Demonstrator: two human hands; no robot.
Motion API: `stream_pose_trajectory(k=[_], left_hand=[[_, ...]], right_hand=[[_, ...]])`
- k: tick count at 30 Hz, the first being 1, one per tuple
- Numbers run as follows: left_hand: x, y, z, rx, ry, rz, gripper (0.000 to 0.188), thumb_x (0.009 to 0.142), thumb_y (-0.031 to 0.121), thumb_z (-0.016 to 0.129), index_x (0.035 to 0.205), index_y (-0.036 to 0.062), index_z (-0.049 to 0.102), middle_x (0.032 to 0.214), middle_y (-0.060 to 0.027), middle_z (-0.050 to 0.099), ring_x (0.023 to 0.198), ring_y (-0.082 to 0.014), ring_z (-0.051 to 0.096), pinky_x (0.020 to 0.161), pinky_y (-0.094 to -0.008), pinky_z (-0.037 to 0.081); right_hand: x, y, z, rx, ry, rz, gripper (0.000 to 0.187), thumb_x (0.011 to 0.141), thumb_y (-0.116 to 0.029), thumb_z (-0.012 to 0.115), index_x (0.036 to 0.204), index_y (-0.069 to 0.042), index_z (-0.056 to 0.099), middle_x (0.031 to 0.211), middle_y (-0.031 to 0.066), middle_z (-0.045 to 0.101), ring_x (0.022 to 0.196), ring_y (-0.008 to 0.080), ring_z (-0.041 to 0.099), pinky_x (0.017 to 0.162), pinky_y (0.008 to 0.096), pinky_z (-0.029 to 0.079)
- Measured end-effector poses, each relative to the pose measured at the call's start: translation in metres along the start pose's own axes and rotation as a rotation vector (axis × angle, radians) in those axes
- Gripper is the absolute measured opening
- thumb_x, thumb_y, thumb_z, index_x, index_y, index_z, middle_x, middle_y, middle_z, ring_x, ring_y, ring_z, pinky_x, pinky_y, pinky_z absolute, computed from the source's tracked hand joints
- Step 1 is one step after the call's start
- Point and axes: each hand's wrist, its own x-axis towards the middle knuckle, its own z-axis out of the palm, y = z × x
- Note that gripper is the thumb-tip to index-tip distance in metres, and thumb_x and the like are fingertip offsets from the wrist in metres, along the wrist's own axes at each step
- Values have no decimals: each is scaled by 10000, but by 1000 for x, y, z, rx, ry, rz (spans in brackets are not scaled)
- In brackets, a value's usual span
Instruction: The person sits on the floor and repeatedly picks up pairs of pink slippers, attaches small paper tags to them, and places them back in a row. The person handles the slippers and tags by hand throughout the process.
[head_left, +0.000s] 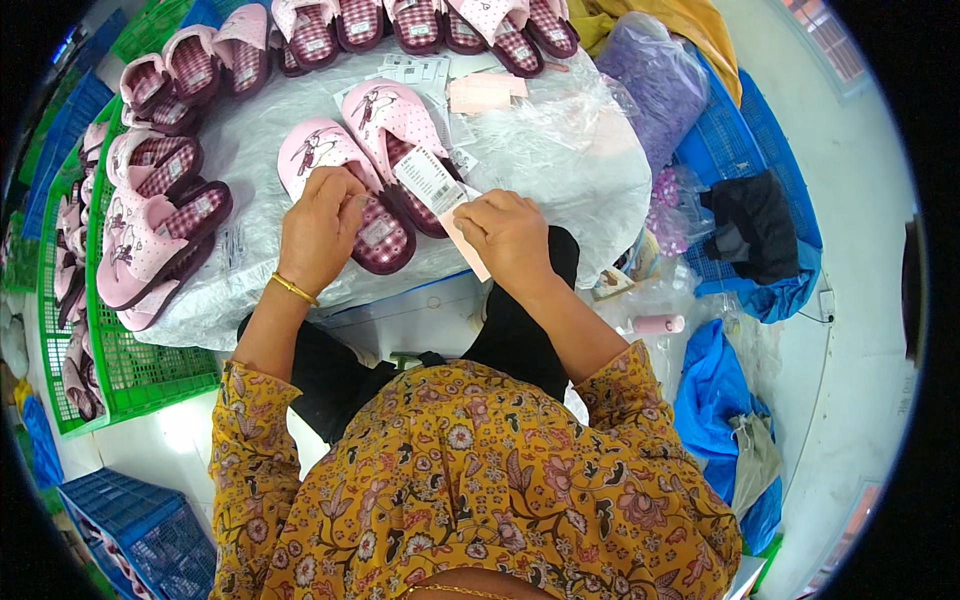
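Tagging pink slippers on a plastic-covered bench (250, 150)

Left hand (320, 228) curled, fingertips pressing the nearer slipper (345, 185) — right hand (510, 232) knuckles-up, grip pinching a white paper tag (432, 182) on the second slipper (395, 125).

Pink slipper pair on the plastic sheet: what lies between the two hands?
In the head view, between the left hand and right hand lie the pink slippers' maroon checked heels and a white paper tag.
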Motion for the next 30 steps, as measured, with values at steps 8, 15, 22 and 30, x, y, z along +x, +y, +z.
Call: stream_pose_trajectory(k=[8, 15, 22, 30], left_hand=[[0, -5, 1, -121, 45, -6, 70, 857, 27, 617, 915, 0, 586, 934, -111, 577, 745, -223, 564, 680, -315, 468], [-1, -9, 6, -255, 26, -96, 59, 911, 45, 576, 958, 8, 579, 948, -83, 598, 697, -152, 570, 661, -266, 470], [5, -13, 22, -808, -61, -389, 76, 972, 45, 517, 1022, 17, 568, 903, -33, 604, 643, -68, 543, 609, -202, 457], [6, -15, 18, -852, -120, -392, 113, 964, 39, 545, 1053, 26, 613, 920, 16, 590, 755, -48, 528, 683, -195, 454]], right_hand=[[8, -5, 5, -99, 5, -79, 77, 761, -161, 714, 804, -119, 665, 771, 28, 587, 760, 234, 604, 663, 379, 426], [21, -2, 14, -166, 50, -189, 96, 763, -107, 681, 780, -104, 587, 759, 58, 521, 727, 259, 584, 642, 399, 424], [58, -28, 20, 64, 64, -219, 112, 774, -71, 663, 848, -96, 584, 824, 69, 526, 743, 289, 578, 662, 416, 474], [70, -36, 35, 90, 37, -228, 115, 786, -102, 682, 861, -91, 595, 826, 71, 532, 751, 289, 582, 647, 414, 478]])
